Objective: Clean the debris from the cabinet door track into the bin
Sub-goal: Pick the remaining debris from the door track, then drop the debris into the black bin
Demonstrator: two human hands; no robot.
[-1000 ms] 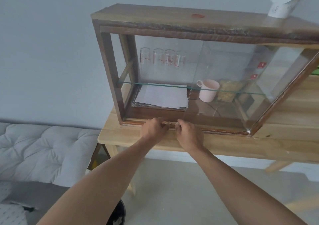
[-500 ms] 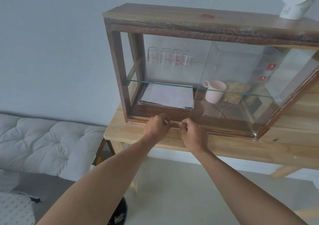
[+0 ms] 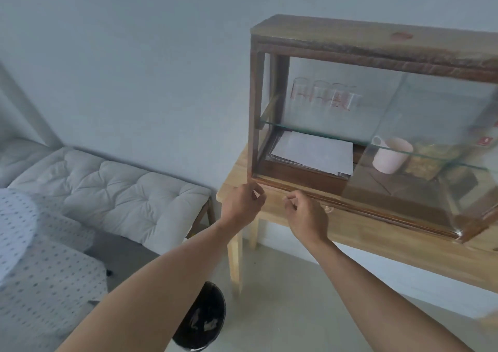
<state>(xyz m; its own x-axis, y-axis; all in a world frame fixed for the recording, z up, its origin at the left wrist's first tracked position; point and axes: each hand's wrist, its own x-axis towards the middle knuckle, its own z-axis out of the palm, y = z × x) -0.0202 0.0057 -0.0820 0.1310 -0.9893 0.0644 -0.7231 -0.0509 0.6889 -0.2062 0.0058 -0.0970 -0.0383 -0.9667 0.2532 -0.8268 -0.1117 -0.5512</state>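
The wooden cabinet (image 3: 336, 44) with glass sliding doors stands on a light wooden table (image 3: 404, 246). Its door track (image 3: 377, 208) runs along the bottom front edge. My left hand (image 3: 242, 206) hovers just in front of the track's left end, thumb and fingers pinched; whatever is in the pinch is hidden. My right hand (image 3: 307, 216) is beside it, fingertips pinched on what looks like a small pale bit of debris. The black bin (image 3: 202, 322) sits on the floor below my left forearm, with a few scraps inside.
A grey tufted bench cushion (image 3: 113, 189) lies left of the table, and dotted fabric (image 3: 40, 284) at the lower left. Inside the cabinet are papers (image 3: 315, 154), a pink mug (image 3: 390, 157) and several glass beakers (image 3: 323, 98) on the glass shelf.
My view has swung left and down, bringing the bin and bench into sight. Both hands have lifted slightly off the track with fingers still pinched.
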